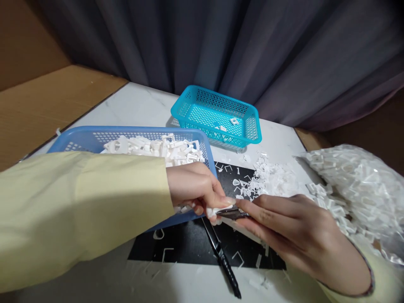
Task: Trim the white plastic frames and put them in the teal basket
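Note:
Near the middle of the view, my left hand (198, 185) is closed on a small white plastic piece (217, 210), pinched between thumb and fingers. My right hand (293, 231) grips a small dark metal tool with a pointed tip (233, 213); its handle is hidden by the fingers. The tool's tip touches or lies right beside the white piece. Below the hands, a black slim tool, pen-shaped or a craft knife (222, 259), lies across the black mat (176, 248). Thin white scraps (271, 179) are heaped on and beyond the mat.
A blue basket (208, 155) full of white plastic pieces stands partly under my left forearm. Further back, a turquoise basket (186, 122) holds a few pieces. At right bulges a clear plastic bag (362, 193) of white pieces, some spilling out. A dark curtain (202, 46) hangs behind.

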Tool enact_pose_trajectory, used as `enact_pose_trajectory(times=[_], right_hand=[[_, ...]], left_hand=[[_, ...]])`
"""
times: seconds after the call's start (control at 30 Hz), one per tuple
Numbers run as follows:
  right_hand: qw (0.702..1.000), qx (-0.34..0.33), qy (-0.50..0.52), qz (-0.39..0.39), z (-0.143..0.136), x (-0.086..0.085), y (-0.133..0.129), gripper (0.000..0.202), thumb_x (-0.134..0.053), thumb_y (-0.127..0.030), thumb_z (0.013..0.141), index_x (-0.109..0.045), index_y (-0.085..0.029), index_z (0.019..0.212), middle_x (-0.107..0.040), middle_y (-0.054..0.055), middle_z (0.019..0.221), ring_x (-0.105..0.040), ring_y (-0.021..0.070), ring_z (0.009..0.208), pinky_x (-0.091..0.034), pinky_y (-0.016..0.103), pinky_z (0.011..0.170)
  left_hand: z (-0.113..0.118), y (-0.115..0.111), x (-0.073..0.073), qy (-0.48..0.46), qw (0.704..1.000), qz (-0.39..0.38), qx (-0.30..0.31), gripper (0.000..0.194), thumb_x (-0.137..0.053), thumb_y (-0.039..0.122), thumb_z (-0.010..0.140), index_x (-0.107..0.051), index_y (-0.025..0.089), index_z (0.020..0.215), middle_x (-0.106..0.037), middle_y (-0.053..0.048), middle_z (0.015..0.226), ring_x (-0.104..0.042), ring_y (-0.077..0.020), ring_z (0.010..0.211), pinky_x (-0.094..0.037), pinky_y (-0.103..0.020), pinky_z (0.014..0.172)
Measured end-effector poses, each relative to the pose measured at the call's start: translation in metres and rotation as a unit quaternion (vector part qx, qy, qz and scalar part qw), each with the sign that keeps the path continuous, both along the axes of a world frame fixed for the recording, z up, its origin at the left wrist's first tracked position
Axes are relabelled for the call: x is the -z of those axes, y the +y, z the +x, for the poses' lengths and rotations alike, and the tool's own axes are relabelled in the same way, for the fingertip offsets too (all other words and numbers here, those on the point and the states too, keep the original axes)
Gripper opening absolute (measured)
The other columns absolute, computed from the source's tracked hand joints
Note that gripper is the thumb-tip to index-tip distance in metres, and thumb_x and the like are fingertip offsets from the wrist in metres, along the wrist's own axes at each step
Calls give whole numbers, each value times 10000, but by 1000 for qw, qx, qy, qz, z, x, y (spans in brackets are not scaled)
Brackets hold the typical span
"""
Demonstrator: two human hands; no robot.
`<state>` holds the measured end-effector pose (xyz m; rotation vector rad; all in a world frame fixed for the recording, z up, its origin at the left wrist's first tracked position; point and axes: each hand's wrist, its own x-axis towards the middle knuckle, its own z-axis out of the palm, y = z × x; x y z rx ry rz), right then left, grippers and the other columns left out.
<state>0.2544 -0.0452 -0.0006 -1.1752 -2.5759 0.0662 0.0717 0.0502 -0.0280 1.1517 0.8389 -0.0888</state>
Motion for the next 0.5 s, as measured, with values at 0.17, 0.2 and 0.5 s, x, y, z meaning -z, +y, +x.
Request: enact_pose_trajectory(times=[0.17, 0.2, 0.5], right_hand=[[1000, 8, 2, 25, -2, 2, -2, 219, -483, -247, 874, -577, -149, 1047, -620, 21, 751, -557, 94, 571, -362, 247, 448], [1000, 6, 6, 27, -2, 2, -2, 215, -487, -241, 872, -581, -146, 1040, -619, 22, 745, -557, 96, 571, -359, 248, 445], [999, 16, 2, 40, -1, 8, -4, 242, -504, -254, 863, -587, -148, 1064, -586, -1, 670, -513, 81, 507, -318, 250, 420]], left_hand=[[0, 0, 0, -1, 1000, -9, -3, 173, -688, 298, 539, -613, 143, 518, -593, -19, 433, -383, -83, 372, -182, -233, 400], [-1, 0, 0, -2, 1000, -12, -4, 165, -688, 288, 539, -613, 143, 517, -593, -18, 431, -382, -81, 369, -183, -233, 400], [-1, 1, 2, -28, 998, -46, -16, 121, -674, 220, 571, -613, 129, 519, -591, -17, 426, -400, -75, 364, -199, -223, 398]])
